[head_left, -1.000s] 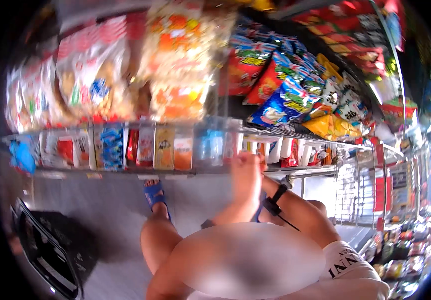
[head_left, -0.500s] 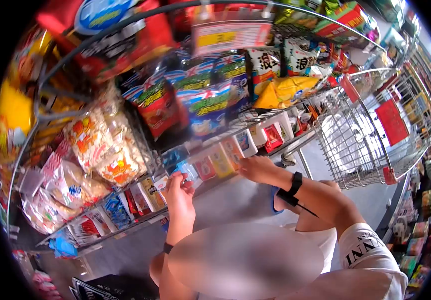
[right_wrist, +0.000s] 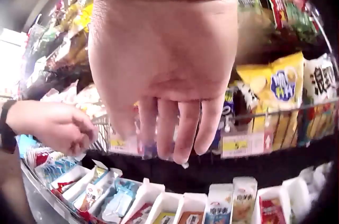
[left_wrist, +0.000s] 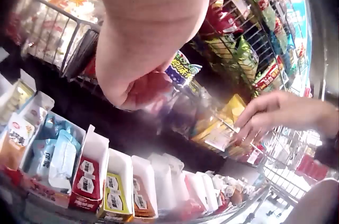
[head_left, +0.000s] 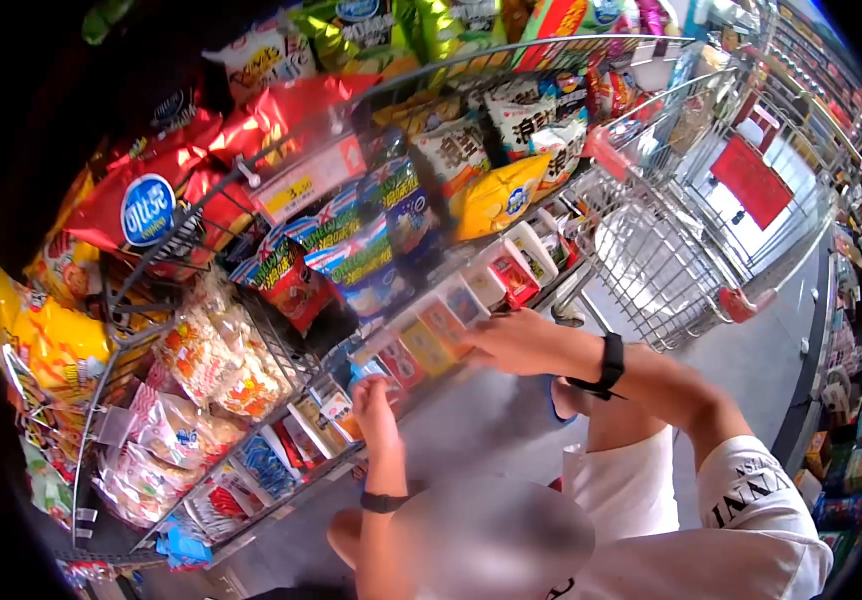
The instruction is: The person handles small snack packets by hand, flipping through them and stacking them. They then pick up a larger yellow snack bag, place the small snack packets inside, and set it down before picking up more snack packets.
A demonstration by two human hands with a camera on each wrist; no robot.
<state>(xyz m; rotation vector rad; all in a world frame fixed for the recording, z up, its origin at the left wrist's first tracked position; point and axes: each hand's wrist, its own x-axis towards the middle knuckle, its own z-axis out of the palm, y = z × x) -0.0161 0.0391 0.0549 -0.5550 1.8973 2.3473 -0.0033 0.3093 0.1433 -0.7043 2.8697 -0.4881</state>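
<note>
In the head view my left hand [head_left: 379,420] is raised at the front of the low shelf, beside the light blue packets [left_wrist: 58,155] in their box. Its fingers are loosely bent, and nothing shows between them in the right wrist view. My right hand [head_left: 516,342] reaches over small open boxes farther right along that shelf. In the right wrist view its fingers [right_wrist: 185,128] hang down fairly straight, in front of the price labels [right_wrist: 243,145] on the wire rack. Red [left_wrist: 89,179] and yellow [left_wrist: 116,197] packets sit in neighbouring white boxes.
Above the boxes, a wire rack holds chip bags, among them a yellow bag [head_left: 504,197] and red bags [head_left: 141,205]. Clear bags of puffed snacks [head_left: 166,430] stand at left. A wire cart with a red panel [head_left: 754,183] stands at right.
The view has swung and tilted along the shelf. My hands, close together a second ago, have come apart; the left is now by the light blue packets, the right over boxes farther right.
</note>
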